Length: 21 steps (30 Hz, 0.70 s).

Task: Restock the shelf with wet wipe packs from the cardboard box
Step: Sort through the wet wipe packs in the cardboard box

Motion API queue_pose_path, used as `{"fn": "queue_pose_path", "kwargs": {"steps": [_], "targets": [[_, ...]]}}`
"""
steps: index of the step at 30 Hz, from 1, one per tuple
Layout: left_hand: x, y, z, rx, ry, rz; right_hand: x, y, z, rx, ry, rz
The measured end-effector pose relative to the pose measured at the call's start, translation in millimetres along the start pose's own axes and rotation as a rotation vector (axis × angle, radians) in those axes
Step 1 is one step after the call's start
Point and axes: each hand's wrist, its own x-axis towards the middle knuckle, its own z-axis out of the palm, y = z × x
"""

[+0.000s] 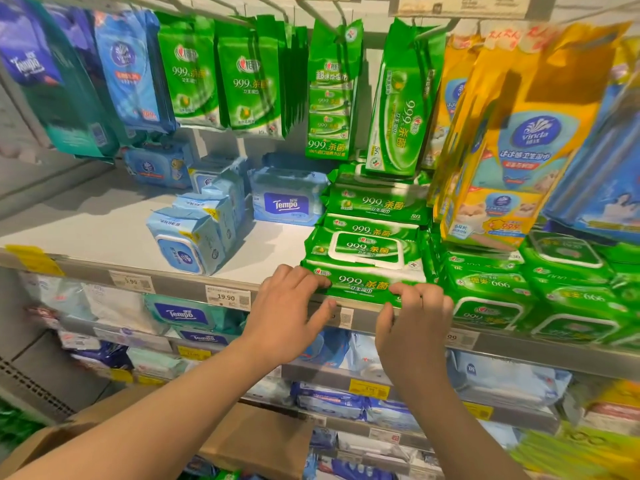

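Note:
A green wet wipe pack (363,284) lies at the front edge of the white shelf (104,233), at the bottom of a stack of green packs (372,244). My left hand (287,317) grips its left end, fingers curled over the top and thumb below the shelf lip. My right hand (415,320) grips its right front edge the same way. The cardboard box (242,441) sits low under my forearms, its inside hidden.
More green packs (491,289) fill the shelf to the right. Light blue packs (194,237) and a Tempo pack (287,199) stand to the left and behind. Hanging packs (221,74) and yellow Vinda bags (512,133) dangle overhead. Lower shelves hold blue and white packs.

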Motion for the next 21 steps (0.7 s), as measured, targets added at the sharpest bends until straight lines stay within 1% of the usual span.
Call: {"fn": "queue_pose_path", "kwargs": {"steps": [2,8,11,14,21], "targets": [[2.5,3.4,0.1,0.021,-0.062,-0.025,-1.7,-0.8,-0.7,-0.008,-0.046,-0.007],[12.6,12.1,-3.2,0.031,-0.176,-0.055,-7.3,-7.3,-6.2,-0.028,-0.062,-0.006],[18.7,14.0,-4.6,0.038,-0.230,-0.049,-4.4,-9.3,-7.9,-0.045,-0.110,0.028],[27.7,12.3,-7.3,0.019,-0.303,-0.072,0.6,-12.4,-9.8,-0.015,-0.137,0.024],[31.0,12.9,-9.1,0.024,-0.333,-0.071,4.3,-14.2,-8.4,0.054,-0.194,-0.006]]}}
